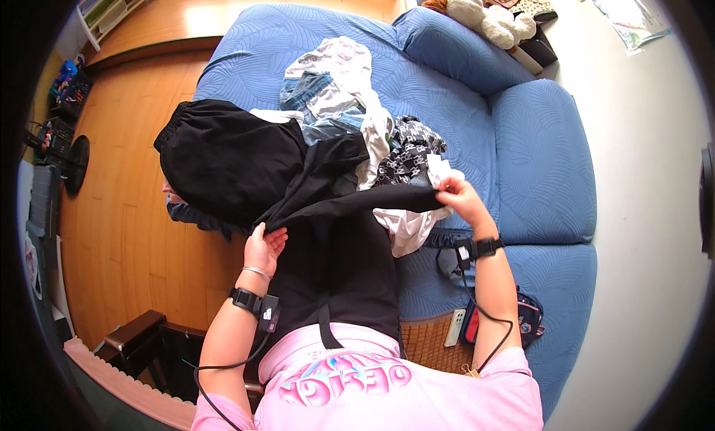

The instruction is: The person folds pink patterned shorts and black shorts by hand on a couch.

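Observation:
A pair of black trousers (234, 157) with an elastic waistband lies across the pile before me, the waistband at the far left. At the right, my right hand (459, 199) pinches the end of one leg and stretches it sideways over my lap. My left hand (265, 251) holds the near edge of the black cloth between thumb and fingers, its other fingers partly spread. The other leg lies folded over the pile. Beside my right hand are a black-and-white printed garment (410, 151) and a white garment (410, 227).
A blue-covered sofa (447, 107) bears white clothing (346, 62) and denim (307, 90). Plush toys (497, 26) sit behind its back cushion. To my right are a phone (455, 327) and a dark bag (528, 313). A brown wooden chair (134, 330) stands at lower left.

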Motion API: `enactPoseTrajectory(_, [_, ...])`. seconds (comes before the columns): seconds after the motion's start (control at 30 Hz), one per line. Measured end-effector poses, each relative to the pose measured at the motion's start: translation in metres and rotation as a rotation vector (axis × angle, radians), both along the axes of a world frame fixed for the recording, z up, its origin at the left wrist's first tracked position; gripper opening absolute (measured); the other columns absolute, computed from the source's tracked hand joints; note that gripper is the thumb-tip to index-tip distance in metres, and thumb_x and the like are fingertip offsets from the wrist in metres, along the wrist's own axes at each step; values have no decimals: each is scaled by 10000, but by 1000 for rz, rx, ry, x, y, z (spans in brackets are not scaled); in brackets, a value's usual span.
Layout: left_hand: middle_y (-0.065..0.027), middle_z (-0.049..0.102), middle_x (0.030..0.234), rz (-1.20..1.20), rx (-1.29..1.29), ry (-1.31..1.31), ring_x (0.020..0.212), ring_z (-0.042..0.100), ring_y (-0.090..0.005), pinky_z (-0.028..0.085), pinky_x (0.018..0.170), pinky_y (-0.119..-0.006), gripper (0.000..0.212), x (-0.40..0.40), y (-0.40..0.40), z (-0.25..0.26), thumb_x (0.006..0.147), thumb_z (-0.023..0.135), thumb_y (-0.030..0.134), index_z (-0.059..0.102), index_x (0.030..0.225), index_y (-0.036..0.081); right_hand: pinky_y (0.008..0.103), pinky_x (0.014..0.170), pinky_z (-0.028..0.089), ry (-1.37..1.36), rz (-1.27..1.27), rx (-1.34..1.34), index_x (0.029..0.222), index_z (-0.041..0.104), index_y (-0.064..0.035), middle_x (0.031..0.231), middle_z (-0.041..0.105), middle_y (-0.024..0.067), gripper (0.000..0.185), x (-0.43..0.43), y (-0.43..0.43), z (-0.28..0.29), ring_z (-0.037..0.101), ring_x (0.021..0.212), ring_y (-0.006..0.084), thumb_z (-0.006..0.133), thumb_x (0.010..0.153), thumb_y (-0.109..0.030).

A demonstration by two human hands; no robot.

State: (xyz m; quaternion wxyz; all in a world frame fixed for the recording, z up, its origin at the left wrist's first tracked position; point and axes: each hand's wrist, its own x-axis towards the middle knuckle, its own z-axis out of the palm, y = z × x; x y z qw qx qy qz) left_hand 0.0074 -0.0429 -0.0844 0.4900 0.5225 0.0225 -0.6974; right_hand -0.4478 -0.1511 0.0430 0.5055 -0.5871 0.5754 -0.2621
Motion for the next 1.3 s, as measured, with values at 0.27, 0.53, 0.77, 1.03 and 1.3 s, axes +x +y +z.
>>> enactPoseTrajectory(0.27, [-103, 710, 919, -58, 9, -6, 839, 638, -196, 464, 783, -323, 376, 1, 10, -11, 972, 461, 384, 633, 997, 50, 358, 746, 551, -677, -517, 346, 1017, 575, -130, 906, 643, 33, 178, -15, 100, -42, 653, 855, 186, 632, 877, -36])
enactPoseTrajectory(0.53, [-111, 711, 903, -210, 17, -107, 794, 646, -186, 478, 752, -323, 314, -2, 12, 0, 952, 522, 351, 627, 969, 56, 390, 860, 488, 507, -648, -86, 1124, 554, 17, 1048, 622, 181, 481, 11, 145, -158, 604, 963, 306, 746, 757, -227])
enactPoseTrajectory(0.77, [-95, 708, 917, -224, 19, -199, 784, 636, -183, 474, 743, -329, 323, 9, 25, -7, 937, 536, 376, 631, 977, 70, 432, 874, 489, 430, 18, -592, 1083, 580, -44, 1152, 563, 167, 313, 151, 41, -68, 583, 1018, 372, 614, 772, -48])
enactPoseTrajectory(1.03, [-112, 712, 918, -249, 15, -160, 786, 655, -189, 479, 742, -321, 289, -3, 24, 6, 948, 513, 336, 621, 1024, 79, 465, 762, 547, 776, 52, -552, 1085, 612, -141, 1229, 508, 182, 294, 194, -61, -107, 636, 924, 385, 535, 821, -38])
enactPoseTrajectory(1.3, [-75, 675, 772, -178, 57, -230, 682, 657, -192, 484, 616, -301, 309, 14, 18, -6, 912, 555, 357, 631, 890, 58, 450, 726, 488, 402, -214, -655, 905, 583, -50, 909, 618, 165, 120, 164, -20, -76, 601, 842, 388, 551, 793, -79])
